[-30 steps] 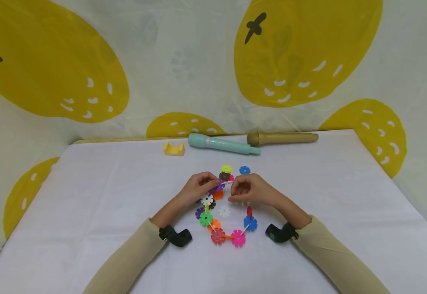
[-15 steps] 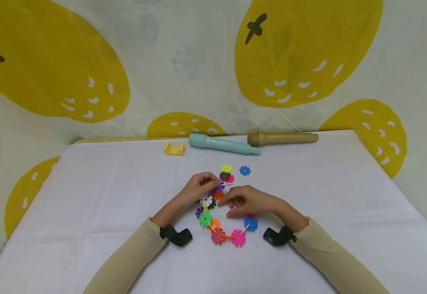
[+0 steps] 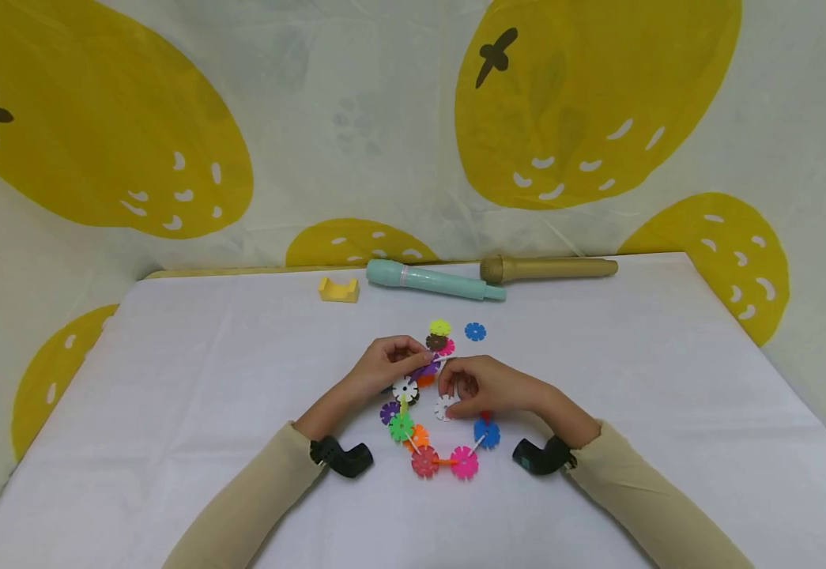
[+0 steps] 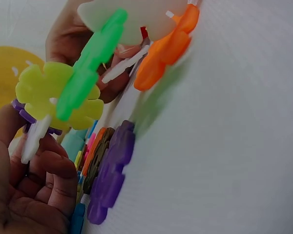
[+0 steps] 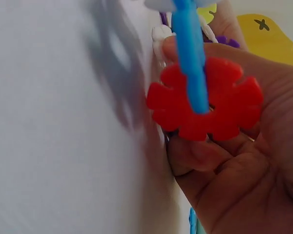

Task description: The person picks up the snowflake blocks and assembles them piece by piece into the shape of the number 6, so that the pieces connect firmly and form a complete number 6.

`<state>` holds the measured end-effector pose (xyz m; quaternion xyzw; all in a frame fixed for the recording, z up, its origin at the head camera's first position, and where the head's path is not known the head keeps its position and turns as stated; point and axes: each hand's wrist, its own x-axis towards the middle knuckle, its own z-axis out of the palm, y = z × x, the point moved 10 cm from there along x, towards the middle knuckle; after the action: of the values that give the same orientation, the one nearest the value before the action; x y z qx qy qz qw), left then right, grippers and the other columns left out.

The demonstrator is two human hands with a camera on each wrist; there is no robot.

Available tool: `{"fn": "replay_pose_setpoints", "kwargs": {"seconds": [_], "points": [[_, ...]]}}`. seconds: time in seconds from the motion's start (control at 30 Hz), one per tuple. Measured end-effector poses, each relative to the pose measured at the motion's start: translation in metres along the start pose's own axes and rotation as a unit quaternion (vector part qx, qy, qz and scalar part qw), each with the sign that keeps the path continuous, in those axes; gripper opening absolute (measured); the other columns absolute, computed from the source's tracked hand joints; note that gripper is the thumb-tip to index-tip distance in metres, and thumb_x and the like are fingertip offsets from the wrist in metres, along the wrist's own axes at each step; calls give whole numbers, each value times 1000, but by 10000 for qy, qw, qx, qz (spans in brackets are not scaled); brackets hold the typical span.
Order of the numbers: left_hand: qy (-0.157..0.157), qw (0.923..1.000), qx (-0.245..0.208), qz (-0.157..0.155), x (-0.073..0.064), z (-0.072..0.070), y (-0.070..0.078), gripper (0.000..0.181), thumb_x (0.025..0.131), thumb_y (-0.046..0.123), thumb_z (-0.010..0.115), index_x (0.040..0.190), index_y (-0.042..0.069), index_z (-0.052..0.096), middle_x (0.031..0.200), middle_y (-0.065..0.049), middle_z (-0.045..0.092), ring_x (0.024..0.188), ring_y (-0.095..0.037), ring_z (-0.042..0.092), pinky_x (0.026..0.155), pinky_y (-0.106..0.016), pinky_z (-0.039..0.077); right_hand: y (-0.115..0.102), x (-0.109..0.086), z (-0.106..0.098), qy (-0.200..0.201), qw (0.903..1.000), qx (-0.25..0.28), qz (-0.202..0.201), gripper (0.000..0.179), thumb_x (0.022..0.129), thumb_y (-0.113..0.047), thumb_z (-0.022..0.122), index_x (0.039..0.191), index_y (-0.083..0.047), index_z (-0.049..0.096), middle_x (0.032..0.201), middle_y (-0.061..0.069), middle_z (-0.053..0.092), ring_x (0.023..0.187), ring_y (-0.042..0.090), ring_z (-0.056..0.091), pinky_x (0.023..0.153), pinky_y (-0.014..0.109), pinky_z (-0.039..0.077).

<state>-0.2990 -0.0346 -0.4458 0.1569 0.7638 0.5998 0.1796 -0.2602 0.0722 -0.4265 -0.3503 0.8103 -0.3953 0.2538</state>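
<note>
In the head view, a curved chain of notched plastic snowflake discs includes a green disc (image 3: pixel 401 427), a pink disc (image 3: pixel 465 463) and a blue disc (image 3: pixel 487 434). My left hand (image 3: pixel 387 365) pinches a purple disc (image 3: pixel 432 365) at the chain's far left end. A white disc (image 4: pixel 36 139) is slotted there, edge-on in the left wrist view. Inside the curve, my right hand (image 3: pixel 494 385) pinches a separate white disc (image 3: pixel 443 408) between thumb and fingers, low over the table. The chain's red disc (image 5: pixel 205 100) hangs before that hand in the right wrist view.
Loose discs lie behind the hands, among them a blue one (image 3: pixel 475 332) and a yellow one (image 3: pixel 440 327). A turquoise toy microphone (image 3: pixel 427 280), a gold microphone (image 3: pixel 548 269) and a yellow notched block (image 3: pixel 338 290) line the back of the white-covered table (image 3: pixel 669 379).
My right hand has come down from beside the purple disc to the loose white disc, gripped it and drawn it slightly right. The left hand keeps its grip almost in place.
</note>
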Motion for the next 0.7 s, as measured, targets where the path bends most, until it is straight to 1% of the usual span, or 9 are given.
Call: {"fn": "replay_pose_setpoints", "kwargs": {"seconds": [0.1, 0.23, 0.33, 0.53, 0.7], "points": [[-34, 10000, 3, -1, 0, 1, 0, 23, 94, 20, 66, 104, -1, 69, 87, 0, 67, 73, -11, 53, 68, -20, 45, 3, -1, -2, 0, 9999, 131, -33, 20, 85, -15, 76, 100, -7, 65, 82, -2, 59, 66, 9, 50, 58, 20, 43], [-46, 9999, 112, -120, 0, 0, -2, 25, 94, 21, 67, 108, 2, 71, 91, -1, 70, 77, -12, 54, 71, -21, 46, 7, -2, -4, -41, 9995, 299, -61, 16, 89, -13, 71, 103, -5, 67, 88, -1, 65, 69, 11, 56, 62, 21, 47], [-57, 9998, 130, -155, 0, 0, -3, 24, 94, 21, 66, 109, 2, 71, 93, -2, 70, 78, -13, 55, 71, -21, 46, 10, -3, -7, -5, 9993, 381, -44, 14, 90, -12, 68, 102, -5, 68, 88, 0, 66, 70, 13, 58, 63, 22, 49], [-67, 9999, 127, -76, -1, 0, 0, 23, 96, 19, 63, 108, 0, 68, 88, 0, 66, 75, -13, 52, 67, -21, 44, 14, -4, -16, 199, 9985, 518, 38, 14, 90, -11, 69, 102, -5, 68, 85, 1, 65, 70, 15, 58, 65, 24, 50], [-48, 9999, 134, -75, -2, -1, 0, 23, 96, 18, 62, 107, -2, 67, 85, 0, 63, 74, -13, 51, 65, -20, 43, 19, -6, -26, 514, 9961, 702, 148, 15, 89, -10, 70, 102, -2, 67, 89, 4, 65, 72, 17, 57, 66, 24, 50]]}}
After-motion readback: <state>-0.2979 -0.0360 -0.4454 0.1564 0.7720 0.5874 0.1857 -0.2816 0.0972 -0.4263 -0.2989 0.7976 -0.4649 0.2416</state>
